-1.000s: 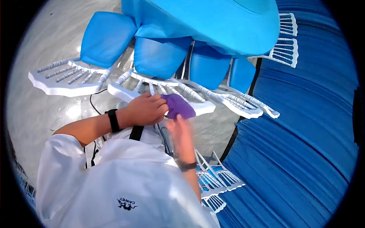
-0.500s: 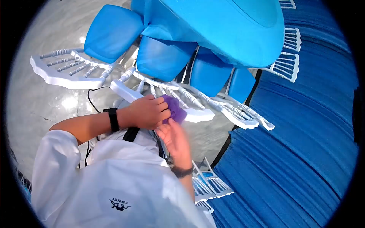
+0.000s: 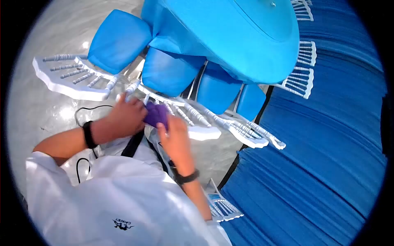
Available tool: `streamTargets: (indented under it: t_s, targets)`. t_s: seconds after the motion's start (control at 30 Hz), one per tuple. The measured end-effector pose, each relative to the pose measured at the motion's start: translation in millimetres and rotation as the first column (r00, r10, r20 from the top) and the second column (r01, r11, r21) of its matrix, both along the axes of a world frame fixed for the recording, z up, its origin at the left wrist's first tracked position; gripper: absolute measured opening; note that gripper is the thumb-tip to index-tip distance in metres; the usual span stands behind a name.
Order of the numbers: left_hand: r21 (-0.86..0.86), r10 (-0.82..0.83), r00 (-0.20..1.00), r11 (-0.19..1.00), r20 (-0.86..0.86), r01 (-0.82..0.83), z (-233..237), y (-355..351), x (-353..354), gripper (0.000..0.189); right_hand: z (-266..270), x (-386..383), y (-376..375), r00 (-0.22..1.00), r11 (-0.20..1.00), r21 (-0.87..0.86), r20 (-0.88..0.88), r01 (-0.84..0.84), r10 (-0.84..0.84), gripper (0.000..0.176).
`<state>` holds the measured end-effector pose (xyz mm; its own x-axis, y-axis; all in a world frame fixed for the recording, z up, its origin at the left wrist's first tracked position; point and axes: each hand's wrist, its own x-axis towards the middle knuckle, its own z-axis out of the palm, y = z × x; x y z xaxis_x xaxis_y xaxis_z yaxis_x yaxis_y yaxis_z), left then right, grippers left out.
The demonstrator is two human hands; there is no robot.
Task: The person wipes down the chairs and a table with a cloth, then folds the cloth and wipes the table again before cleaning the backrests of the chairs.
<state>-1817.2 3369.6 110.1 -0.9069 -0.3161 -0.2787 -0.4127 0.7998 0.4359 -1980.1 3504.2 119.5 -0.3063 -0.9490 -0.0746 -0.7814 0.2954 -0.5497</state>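
Note:
A crumpled purple cloth (image 3: 156, 115) is stretched between my two hands, in front of a white chair back with turned spindles (image 3: 205, 133). My left hand (image 3: 123, 119), wearing a black wristband, has its fingers curled at the cloth's left side and is slightly blurred. At the cloth's right edge, my right hand (image 3: 177, 137) pinches it with fingers and thumb; a dark band circles that wrist. Part of the chair's top rail is hidden behind my hands.
Several blue chair seats (image 3: 172, 71) are tucked against a table with a bright blue cover (image 3: 246, 41). Another white chair back (image 3: 74, 91) stands at left. Blue draped fabric (image 3: 312, 156) runs along the right. A black cable (image 3: 94, 108) lies near my left arm.
Both hands and the purple cloth have moved left along the chair back. More of the cloth shows between the hands, and the view has shifted slightly.

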Motion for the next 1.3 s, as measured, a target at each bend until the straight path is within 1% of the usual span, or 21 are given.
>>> streamTargets:
  t_s: [0.17, 0.23, 0.27, 0.33, 0.37, 0.4, 0.43, 0.5, 0.57, 0.6, 0.67, 0.7, 0.77, 0.8, 0.87, 1.0, 1.1, 1.17, 1.2, 1.23, 1.3]
  targets:
    - [-0.204, -0.001, 1.0, 0.979, -0.02, -0.003, 21, -30, 20, 0.029, 5, 26, -31, 0.992, 0.998, -0.003, 0.114, -0.06, 0.06, 0.031]
    - [-0.087, -0.129, 0.99, 0.987, 0.055, 0.133, 8, -17, -2, 0.03, 4, 13, -19, 0.993, 0.999, 0.014, 0.105, -0.049, 0.048, 0.03]
    - [0.037, -0.138, 0.99, 0.99, -0.024, 0.139, -4, -4, -17, 0.032, 4, 1, -10, 0.997, 0.999, 0.039, 0.076, -0.018, 0.015, 0.027]
    - [0.176, -0.208, 0.973, 0.959, -0.096, 0.222, -7, 29, -54, 0.037, 3, -36, 19, 0.998, 0.991, 0.123, -0.053, 0.051, -0.044, 0.023]
    - [0.141, -0.204, 0.934, 0.957, -0.293, 0.254, -12, 46, -67, 0.041, -3, -58, 38, 0.989, 0.995, 0.065, -0.13, 0.077, -0.068, 0.021]
    - [0.164, -0.123, 0.928, 0.968, -0.353, 0.191, -20, 67, -83, 0.043, 1, -78, 51, 0.979, 0.984, 0.135, -0.185, 0.116, -0.09, 0.02]
    - [0.173, -0.123, 0.928, 0.966, -0.351, 0.193, -20, 79, -93, 0.043, 9, -96, 60, 0.961, 0.976, 0.172, -0.262, 0.133, -0.085, 0.02]
    - [-0.107, -0.231, 0.926, 0.972, -0.3, 0.208, -17, 93, -107, 0.043, 19, -110, 63, 0.942, 0.967, 0.203, -0.325, 0.154, -0.081, 0.024]
    - [-0.106, -0.252, 0.941, 0.966, -0.227, 0.234, -8, 86, -106, 0.044, 17, -118, 63, 0.812, 0.991, 0.128, -0.582, 0.026, 0.054, 0.03]
    - [-0.027, -0.251, 0.941, 0.967, -0.225, 0.252, -10, 78, -99, 0.044, 8, -113, 61, 0.882, 0.989, 0.119, -0.471, 0.085, -0.019, 0.035]
    - [0.089, -0.223, 0.947, 0.964, -0.23, 0.249, -16, 56, -74, 0.044, 10, -81, 37, 0.963, 0.898, 0.393, -0.251, 0.198, -0.103, 0.037]
    - [0.087, -0.217, 0.97, 0.97, -0.113, 0.227, -4, 41, -62, 0.043, 10, -63, 22, 0.978, 0.841, 0.502, -0.144, 0.202, -0.148, 0.039]
    - [0.151, -0.139, 0.99, 0.98, 0.04, 0.131, 15, 8, -34, 0.041, 8, -28, 1, 0.98, 0.904, 0.394, 0.034, 0.166, -0.195, 0.043]
    - [0.097, -0.111, 0.988, 0.99, 0.107, 0.101, 22, -4, -22, 0.041, 8, -12, -9, 0.981, 0.907, 0.389, 0.043, 0.159, -0.19, 0.043]
    - [-0.032, -0.062, 0.988, 0.997, 0.138, 0.068, 35, -19, -1, 0.044, 9, 14, -22, 0.996, 0.992, 0.122, -0.087, 0.029, -0.018, 0.046]
    - [-0.228, -0.094, 0.995, 0.969, 0.021, 0.096, 23, -13, -2, 0.043, 4, 24, -20, 0.973, 0.96, 0.261, -0.174, -0.101, 0.149, 0.048]
    - [0.005, -0.105, 0.993, 0.994, -0.054, 0.106, -4, 12, -40, 0.036, -5, -15, 4, 0.986, 0.931, 0.355, -0.102, -0.086, 0.13, 0.047]
    - [-0.131, -0.227, 0.963, 0.969, -0.147, 0.208, -10, 40, -65, 0.037, 2, -47, 23, 0.984, 0.915, 0.4, -0.139, -0.046, 0.11, 0.046]
    - [0.176, -0.139, 0.989, 0.974, -0.044, 0.144, 5, 45, -80, 0.041, 5, -61, 33, 0.985, 0.917, 0.399, -0.146, -0.028, 0.094, 0.046]
    - [0.212, -0.135, 0.977, 0.963, -0.164, 0.169, 1, 55, -86, 0.042, 9, -73, 43, 0.977, 0.943, 0.332, -0.189, -0.027, 0.094, 0.046]
    - [0.09, -0.169, 0.972, 0.979, -0.166, 0.185, 4, 66, -90, 0.036, 4, -91, 60, 0.979, 0.969, 0.245, -0.199, -0.001, 0.052, 0.044]
